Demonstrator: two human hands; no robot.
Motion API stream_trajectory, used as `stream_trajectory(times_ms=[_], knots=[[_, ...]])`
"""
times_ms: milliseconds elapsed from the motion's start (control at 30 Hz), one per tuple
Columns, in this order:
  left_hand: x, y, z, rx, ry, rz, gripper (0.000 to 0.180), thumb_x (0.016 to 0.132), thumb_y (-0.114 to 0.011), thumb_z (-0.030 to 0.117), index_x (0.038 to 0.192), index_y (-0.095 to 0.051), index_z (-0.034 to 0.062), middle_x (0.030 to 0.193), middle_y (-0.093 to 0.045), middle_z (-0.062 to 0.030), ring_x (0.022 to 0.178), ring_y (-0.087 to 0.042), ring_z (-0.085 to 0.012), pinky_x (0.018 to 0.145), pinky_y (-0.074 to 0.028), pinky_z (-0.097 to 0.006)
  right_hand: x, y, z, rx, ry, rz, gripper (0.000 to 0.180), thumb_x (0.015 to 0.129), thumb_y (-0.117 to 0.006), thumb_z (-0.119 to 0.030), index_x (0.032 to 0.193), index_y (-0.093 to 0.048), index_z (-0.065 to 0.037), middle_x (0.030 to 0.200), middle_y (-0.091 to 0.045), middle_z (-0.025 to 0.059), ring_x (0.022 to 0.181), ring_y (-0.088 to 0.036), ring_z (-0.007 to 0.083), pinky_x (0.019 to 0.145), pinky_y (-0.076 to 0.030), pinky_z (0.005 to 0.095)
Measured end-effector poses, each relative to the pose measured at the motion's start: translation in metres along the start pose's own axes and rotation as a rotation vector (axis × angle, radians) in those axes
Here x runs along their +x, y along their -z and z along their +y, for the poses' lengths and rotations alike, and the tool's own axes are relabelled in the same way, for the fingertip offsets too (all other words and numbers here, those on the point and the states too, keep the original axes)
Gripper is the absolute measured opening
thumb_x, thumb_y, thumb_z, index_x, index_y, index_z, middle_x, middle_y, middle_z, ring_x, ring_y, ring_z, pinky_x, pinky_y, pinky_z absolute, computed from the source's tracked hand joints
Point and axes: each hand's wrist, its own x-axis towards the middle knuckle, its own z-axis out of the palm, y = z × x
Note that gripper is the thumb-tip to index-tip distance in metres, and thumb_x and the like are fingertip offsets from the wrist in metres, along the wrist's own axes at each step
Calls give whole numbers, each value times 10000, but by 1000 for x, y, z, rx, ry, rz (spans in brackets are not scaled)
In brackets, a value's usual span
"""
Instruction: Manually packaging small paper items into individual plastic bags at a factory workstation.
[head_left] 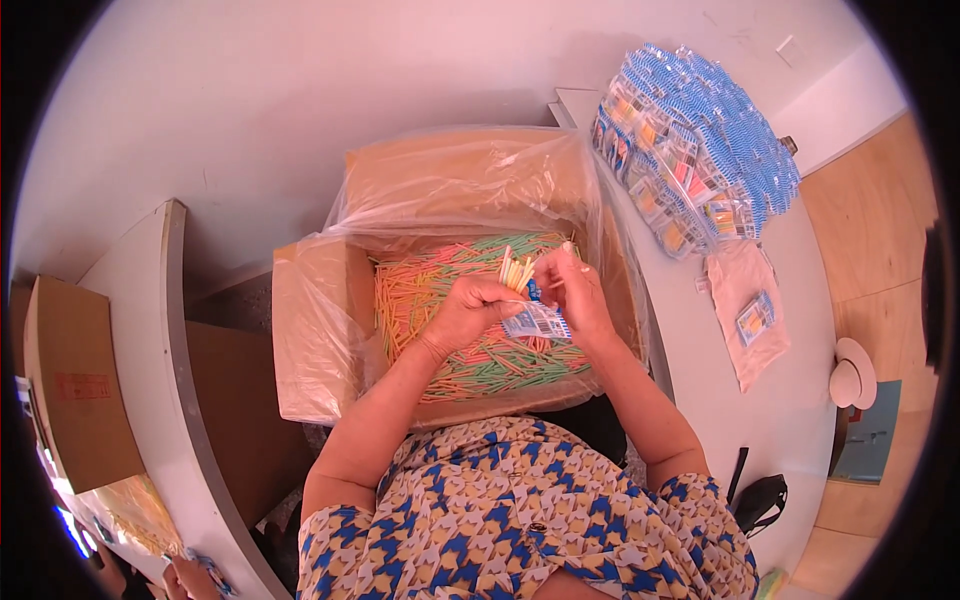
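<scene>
Over a large open carton my two hands meet around a small clear packet [540, 322] with blue and white print. A bunch of thin pale-yellow sticks [516, 272] stands up out of its top end. My left hand [472, 308] is closed, thumb and fingers pinching the packet and the sticks' lower part. My right hand [578, 292] has its fingers curled at the packet's other edge, by a blue piece; its fingertips are partly hidden. Below lie many loose sticks [430, 300] in orange, pink, yellow and green, filling the carton [315, 330], which is lined with clear plastic.
At the right, a white table [700, 400] bears a big heap of blue-and-white packets [700, 140], a pink cloth [745, 310] with one packet on it, and a black bag [762, 500]. At left are a partition [180, 360] and a brown box [80, 380]; another person's hand [190, 578] shows lower left.
</scene>
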Motion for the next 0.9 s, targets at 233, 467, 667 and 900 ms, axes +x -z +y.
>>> stream_trajectory(times_ms=[233, 467, 667, 900], knots=[[3, -2, 0, 121, -38, 14, 116, 791, -646, -39, 890, -693, -4, 784, -666, -33, 734, -594, -83, 663, -489, -244, 12, 1, 21, -196, 49, -242, 602, 962, -400, -467, 1389, -345, -46, 1174, -552, 94, 1040, -549, 168, 872, -465, 303], [-1, 1, -1, -58, 64, -37, 163, 813, -626, -44, 950, -694, 12, 831, -683, -27, 776, -594, -66, 693, -498, -230, 13, -15, 24, -184, 197, -261, 500, 939, -467, -394, 1279, -479, -29, 1347, -437, 141, 1258, -381, 258, 1066, -252, 366], [-3, 0, -1, 135, -91, -93, 123, 820, -639, -16, 927, -689, 17, 862, -681, -12, 803, -599, -72, 723, -491, -244, 15, -23, -17, -694, 197, -76, 445, 770, -691, -429, 978, -579, -53, 951, -606, 121, 883, -593, 236, 783, -437, 384], [1, 2, -16, 341, -207, -62, 103, 819, -653, 15, 915, -687, 34, 835, -675, -38, 780, -609, -105, 684, -489, -263, 20, -37, -13, -1108, 765, 179, 416, 741, -693, -472, 830, -572, -84, 593, -582, 79, 545, -597, 262, 479, -448, 351]])
